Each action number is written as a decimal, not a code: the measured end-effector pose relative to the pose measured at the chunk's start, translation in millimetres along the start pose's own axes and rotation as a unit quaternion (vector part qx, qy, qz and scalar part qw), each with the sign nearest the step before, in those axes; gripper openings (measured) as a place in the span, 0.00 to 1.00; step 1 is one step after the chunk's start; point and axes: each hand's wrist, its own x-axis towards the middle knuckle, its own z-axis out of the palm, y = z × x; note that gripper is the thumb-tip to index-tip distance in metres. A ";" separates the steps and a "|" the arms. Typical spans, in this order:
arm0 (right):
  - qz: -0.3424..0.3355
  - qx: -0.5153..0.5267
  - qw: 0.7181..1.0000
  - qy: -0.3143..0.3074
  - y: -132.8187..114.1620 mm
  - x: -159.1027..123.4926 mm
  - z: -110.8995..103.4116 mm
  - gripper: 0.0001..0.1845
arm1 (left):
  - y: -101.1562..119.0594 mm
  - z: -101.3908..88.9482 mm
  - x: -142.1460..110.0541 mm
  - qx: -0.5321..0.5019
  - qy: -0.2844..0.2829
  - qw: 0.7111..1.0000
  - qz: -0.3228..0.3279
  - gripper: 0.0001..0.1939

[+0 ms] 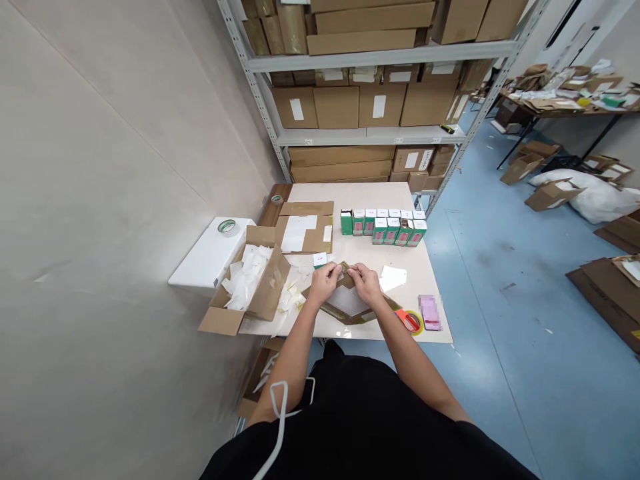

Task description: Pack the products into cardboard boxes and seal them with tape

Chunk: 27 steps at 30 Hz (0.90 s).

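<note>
At the near side of the table, a small cardboard box (367, 318) with brown tape on it lies between my forearms, its pale inside facing up. My left hand (323, 283) is closed, pinching the box's far corner with thumb and fingertips. Close beside it, my right hand (365, 285) is also closed on that corner, and the fingertips of both hands almost meet. What lies under the fingers is too small to make out. A single small green and white carton (320, 260) stands just beyond my left hand. Right of my right hand lies a white paper piece (393, 277).
Several green and white cartons (393, 230) stand in rows at the back right. An open box of white packing (250, 277) sits at left, near a flattened cardboard box (310, 227). Tape with a red-orange tool (410, 321) and a pink pack (430, 312) lie right. Shelving (370, 137) rises behind.
</note>
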 end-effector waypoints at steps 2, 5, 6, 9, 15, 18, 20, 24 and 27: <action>0.017 0.028 0.998 0.046 5.1 0.1 -6.7 0.19 | -10.4 -10.8 -5.8 0.005 0.009 1.000 -0.013 0.22; 0.038 0.091 0.987 0.131 16.0 4.2 -30.0 0.21 | -31.0 -35.1 -17.8 -0.007 0.033 0.998 -0.045 0.23; 0.040 0.107 0.983 0.146 19.8 6.4 -38.6 0.22 | -37.5 -43.4 -22.0 -0.018 0.028 0.998 -0.054 0.23; 0.046 0.130 0.977 0.165 29.3 13.9 -56.0 0.23 | -50.8 -61.1 -31.2 -0.037 0.003 0.997 -0.066 0.23; 0.061 0.168 0.960 0.218 54.9 30.4 -92.3 0.22 | -78.0 -97.5 -47.1 -0.051 -0.006 0.995 -0.087 0.23; 0.039 0.155 0.908 0.387 80.2 35.0 -157.1 0.23 | -111.9 -151.4 -75.7 -0.051 0.131 0.980 -0.143 0.22; 0.028 0.147 0.879 0.452 95.3 35.7 -202.6 0.24 | -134.9 -185.0 -97.7 -0.029 0.164 0.972 -0.168 0.21; 0.021 0.124 0.879 0.459 102.3 37.9 -229.3 0.24 | -159.8 -190.9 -118.6 -0.013 0.141 0.970 -0.199 0.20; 0.039 0.128 0.898 0.420 92.9 38.4 -199.2 0.26 | -167.6 -156.4 -113.0 0.050 0.150 0.964 -0.214 0.17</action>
